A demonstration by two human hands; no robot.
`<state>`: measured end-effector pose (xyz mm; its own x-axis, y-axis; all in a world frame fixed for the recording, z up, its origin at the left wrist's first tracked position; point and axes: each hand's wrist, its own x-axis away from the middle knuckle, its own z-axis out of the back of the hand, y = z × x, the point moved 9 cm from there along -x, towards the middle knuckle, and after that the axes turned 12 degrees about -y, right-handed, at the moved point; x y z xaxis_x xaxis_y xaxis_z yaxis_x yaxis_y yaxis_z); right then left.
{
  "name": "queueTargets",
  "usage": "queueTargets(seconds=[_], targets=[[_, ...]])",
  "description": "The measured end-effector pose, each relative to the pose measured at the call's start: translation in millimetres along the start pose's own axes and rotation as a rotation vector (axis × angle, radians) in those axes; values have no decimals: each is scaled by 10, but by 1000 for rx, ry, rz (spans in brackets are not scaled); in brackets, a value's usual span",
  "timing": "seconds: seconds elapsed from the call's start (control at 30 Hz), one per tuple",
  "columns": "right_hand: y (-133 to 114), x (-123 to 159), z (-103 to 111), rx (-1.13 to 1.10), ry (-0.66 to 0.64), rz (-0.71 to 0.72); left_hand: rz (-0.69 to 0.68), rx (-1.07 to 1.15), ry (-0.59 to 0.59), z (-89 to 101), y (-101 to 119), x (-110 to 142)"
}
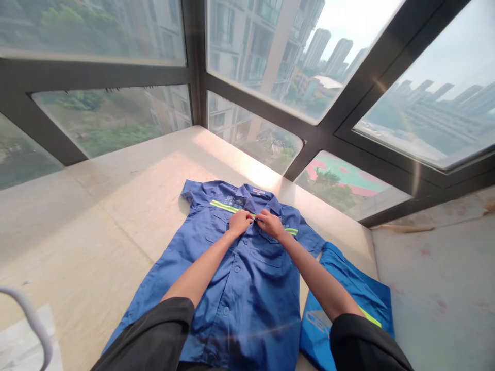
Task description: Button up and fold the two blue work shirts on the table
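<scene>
A blue short-sleeved work shirt (247,288) with yellow-green reflective stripes lies spread flat, front up, its collar (247,198) pointing away from me. At the upper front placket, my left hand (240,222) pinches the cloth edge. Just beside it, my right hand (269,224) grips the placket from the other side with bent fingers. A small dark spot shows between the fingertips; what it is I cannot make out. Below my hands, several buttons run down the placket, one of them a round button (237,269) near the middle.
To the right lies a folded brighter blue garment (348,288) with a reflective strip, partly under my right forearm. The pale stone ledge (96,216) meets dark-framed windows (255,108) at the back. A grey curved tube (33,319) and white paper (42,345) are at lower left.
</scene>
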<state>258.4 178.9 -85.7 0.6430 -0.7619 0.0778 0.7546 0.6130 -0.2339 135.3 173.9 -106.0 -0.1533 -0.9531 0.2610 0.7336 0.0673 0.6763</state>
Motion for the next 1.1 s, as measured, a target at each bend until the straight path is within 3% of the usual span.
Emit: queueTargets(seconds=[0.1, 0.47, 0.8, 1.1], targets=[[24, 26, 45, -27, 78, 35, 25, 84, -28, 15, -26, -53], [132, -26, -53, -111, 128, 23, 81, 298, -128, -38, -84, -220], [163, 61, -120, -229, 269, -21, 154, 564, -173, -147, -136, -164], [134, 90, -156, -277, 288, -4, 260, 693, -264, -171, -210, -209]])
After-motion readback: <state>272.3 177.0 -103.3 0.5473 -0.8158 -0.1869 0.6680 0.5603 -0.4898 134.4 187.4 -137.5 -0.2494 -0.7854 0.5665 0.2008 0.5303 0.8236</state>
